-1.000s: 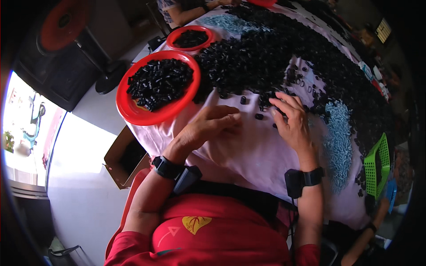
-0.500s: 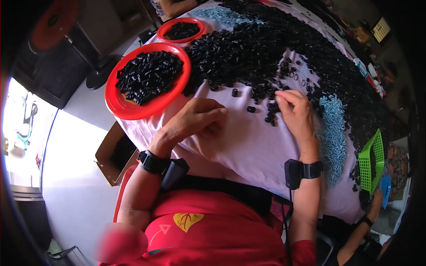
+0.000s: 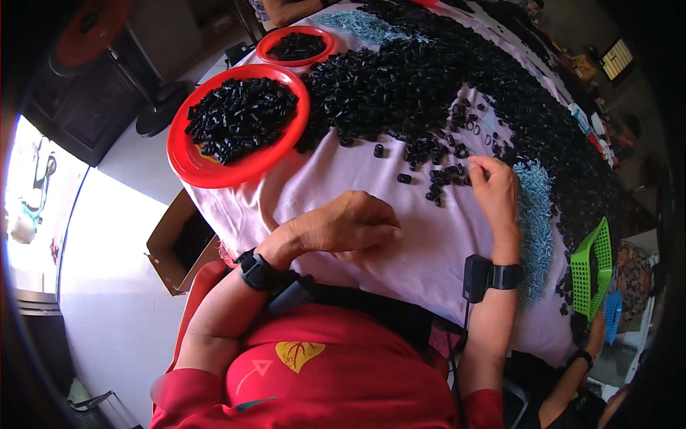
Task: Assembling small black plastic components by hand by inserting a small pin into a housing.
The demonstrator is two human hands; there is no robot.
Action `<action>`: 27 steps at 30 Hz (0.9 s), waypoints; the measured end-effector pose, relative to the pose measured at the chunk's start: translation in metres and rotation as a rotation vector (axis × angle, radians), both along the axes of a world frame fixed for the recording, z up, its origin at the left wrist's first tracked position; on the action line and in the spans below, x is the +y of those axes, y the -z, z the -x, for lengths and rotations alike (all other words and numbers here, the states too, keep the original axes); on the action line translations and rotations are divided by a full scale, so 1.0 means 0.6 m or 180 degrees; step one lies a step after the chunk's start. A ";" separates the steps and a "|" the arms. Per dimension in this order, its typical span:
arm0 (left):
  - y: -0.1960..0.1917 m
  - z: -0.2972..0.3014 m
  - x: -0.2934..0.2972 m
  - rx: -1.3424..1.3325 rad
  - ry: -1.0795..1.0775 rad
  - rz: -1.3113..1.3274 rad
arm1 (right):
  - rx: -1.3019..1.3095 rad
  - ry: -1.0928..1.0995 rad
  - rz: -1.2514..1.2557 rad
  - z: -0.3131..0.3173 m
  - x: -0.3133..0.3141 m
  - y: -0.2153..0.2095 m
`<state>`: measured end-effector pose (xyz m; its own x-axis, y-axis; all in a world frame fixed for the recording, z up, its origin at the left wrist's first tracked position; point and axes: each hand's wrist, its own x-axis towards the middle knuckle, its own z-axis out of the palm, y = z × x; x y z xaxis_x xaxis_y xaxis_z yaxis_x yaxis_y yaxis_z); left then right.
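Left hand is curled above the pale pink cloth-covered desk, right hand pinched beside small black cylindrical pieces; whether anything is grasped cannot be told. Spillage could be caused by a knock to the piled round red plastic plate at the desk's edge. A pale floor and brown cardboard box are noted

One pink-draped table, bearing: large plate, red, left; small plate, red, beyond it; broad black heap; loose black pieces, nearer; blue pile, right; second blue pile, far side.
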<state>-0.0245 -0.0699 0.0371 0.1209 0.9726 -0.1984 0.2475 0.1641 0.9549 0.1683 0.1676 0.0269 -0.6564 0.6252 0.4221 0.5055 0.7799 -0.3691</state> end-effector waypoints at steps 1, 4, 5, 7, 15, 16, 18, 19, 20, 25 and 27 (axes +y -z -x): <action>0.000 0.002 -0.001 -0.0021 0.0013 0.0191 | -0.0009 0.0006 -0.0010 0.000 -0.001 -0.001; -0.002 0.001 -0.004 -0.0194 -0.0017 0.0438 | 0.0375 -0.0672 0.0316 0.013 -0.009 -0.005; -0.002 0.000 -0.004 -0.0336 -0.0073 0.0499 | 0.0362 -0.0667 0.0312 0.008 -0.009 -0.009; -0.004 0.000 -0.004 -0.0384 -0.0088 0.0605 | 0.0367 -0.0084 0.0445 0.005 -0.011 -0.014; 0.005 0.008 -0.001 -0.0536 -0.0056 0.0585 | -0.0011 -0.0203 0.1090 -0.011 0.004 -0.013; 0.002 0.007 0.000 -0.0537 -0.0084 0.0625 | -0.0018 -0.0200 0.1089 -0.008 0.000 -0.015; 0.005 0.008 0.000 -0.0526 -0.0136 0.0656 | -0.0016 -0.0154 0.1042 0.000 -0.002 -0.019; 0.015 0.009 0.001 -0.0570 -0.0070 0.0500 | -0.0006 -0.0181 0.1034 0.000 -0.001 -0.016; 0.020 0.011 0.001 -0.0610 -0.0005 0.0344 | -0.0156 -0.0463 0.0675 -0.005 0.001 -0.009; 0.007 0.008 -0.002 -0.0656 -0.0139 0.0530 | 0.0277 -0.0349 0.0348 0.016 -0.016 -0.014; -0.004 0.003 0.000 -0.0600 -0.0076 0.0674 | 0.0096 -0.0262 0.0130 0.009 -0.002 -0.002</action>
